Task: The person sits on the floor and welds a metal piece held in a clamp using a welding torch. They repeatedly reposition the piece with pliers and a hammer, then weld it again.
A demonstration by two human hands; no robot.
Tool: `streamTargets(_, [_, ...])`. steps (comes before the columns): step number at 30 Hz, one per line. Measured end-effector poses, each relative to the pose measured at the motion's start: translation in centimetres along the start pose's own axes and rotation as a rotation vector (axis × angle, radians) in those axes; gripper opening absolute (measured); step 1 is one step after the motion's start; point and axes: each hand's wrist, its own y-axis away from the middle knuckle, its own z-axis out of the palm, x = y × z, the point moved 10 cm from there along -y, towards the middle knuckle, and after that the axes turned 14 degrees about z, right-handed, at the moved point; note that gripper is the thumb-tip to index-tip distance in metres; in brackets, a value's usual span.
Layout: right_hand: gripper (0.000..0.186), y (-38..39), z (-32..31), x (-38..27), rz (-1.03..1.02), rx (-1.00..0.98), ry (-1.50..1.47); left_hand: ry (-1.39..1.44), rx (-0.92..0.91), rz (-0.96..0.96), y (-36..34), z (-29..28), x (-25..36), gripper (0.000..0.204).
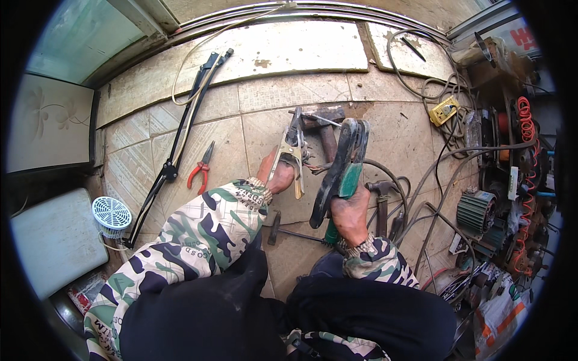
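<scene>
My left hand [280, 170] is closed round a brass-coloured metal spring clamp [291, 153], over the middle of the tiled floor. Just beyond the clamp lies a rusty T-shaped piece of pipe [328, 139]; whether the jaws touch it is unclear. A cable end with copper-coloured strands [315, 169] shows beside the clamp. In my right hand [350, 213] is a long black piece with a green part [341, 171], held upright and seen nearly edge-on. Below the hands, a small hammer [274, 228] with a thin shaft lies on the floor.
Red-handled pliers [201, 168] and a black folding lamp arm [169, 170] lie left, near a white slotted round fixture [111, 215]. Right are a claw hammer [381, 204], looping cables, a yellow socket box [444, 111], a finned motor [476, 210] and a red coiled hose [524, 114].
</scene>
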Motion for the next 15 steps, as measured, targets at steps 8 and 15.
streamTargets(8, [0.027,-0.02,0.07,-0.46,-0.058,0.004,0.004,-0.010,0.024,0.007,0.20,-0.11,-0.22,0.043])
streamTargets(15, [0.027,-0.06,0.26,-0.43,-0.018,-0.028,-0.039,-0.039,0.013,-0.021,0.27,-0.26,-0.38,0.044])
